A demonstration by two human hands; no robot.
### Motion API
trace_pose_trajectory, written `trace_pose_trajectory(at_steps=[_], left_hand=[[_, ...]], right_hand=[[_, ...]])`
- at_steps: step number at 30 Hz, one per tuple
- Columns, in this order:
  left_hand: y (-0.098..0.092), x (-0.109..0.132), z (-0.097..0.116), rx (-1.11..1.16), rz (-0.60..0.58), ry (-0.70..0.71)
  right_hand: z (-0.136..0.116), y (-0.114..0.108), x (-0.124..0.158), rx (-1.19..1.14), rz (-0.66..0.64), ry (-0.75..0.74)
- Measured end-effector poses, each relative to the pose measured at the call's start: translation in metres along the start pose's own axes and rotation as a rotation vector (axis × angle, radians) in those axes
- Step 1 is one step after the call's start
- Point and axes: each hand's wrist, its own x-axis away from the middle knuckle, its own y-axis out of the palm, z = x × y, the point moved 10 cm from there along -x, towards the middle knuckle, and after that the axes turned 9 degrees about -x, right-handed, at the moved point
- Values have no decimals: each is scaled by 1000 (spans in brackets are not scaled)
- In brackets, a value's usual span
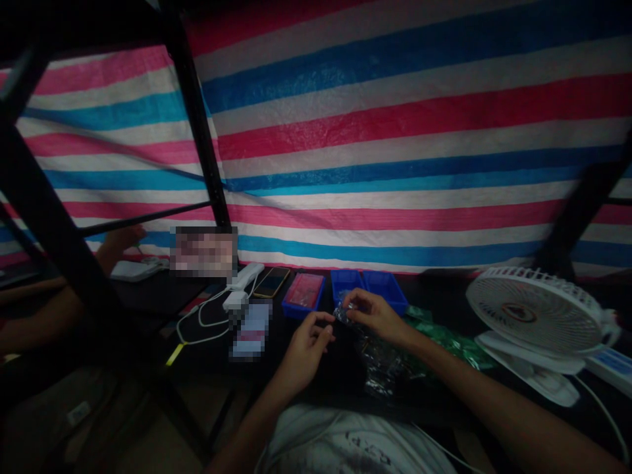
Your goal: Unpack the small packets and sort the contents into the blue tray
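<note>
My left hand (306,345) hovers over the dark table with thumb and fingers pinched together; what lies between them is too small to make out. My right hand (372,315) pinches a small clear plastic bag (344,312) at its top, just right of the left hand. A crumpled heap of clear plastic bags (380,368) lies below the right wrist. Blue trays (368,286) stand just behind both hands, the left one (303,293) holding reddish parts.
A white table fan (536,313) lies tilted at the right, beside a power strip (609,368). Green packets (449,342) lie by my right forearm. A phone (271,281), white charger and cables (234,299) sit left. Another person's hand (123,238) works at far left behind black frame bars (197,125).
</note>
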Motion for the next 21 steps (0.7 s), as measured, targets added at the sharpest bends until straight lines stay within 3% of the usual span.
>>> trace_pose_trajectory(at_steps=[8, 12, 21], left_hand=[[0, 2, 0, -19, 0, -19], [0, 1, -1, -13, 2, -18], [0, 0, -2, -10, 4, -12]], right_hand=[[-15, -39, 0, 290, 252, -123], [-11, -62, 3, 376, 397, -80], [10, -67, -1, 281, 386, -16]])
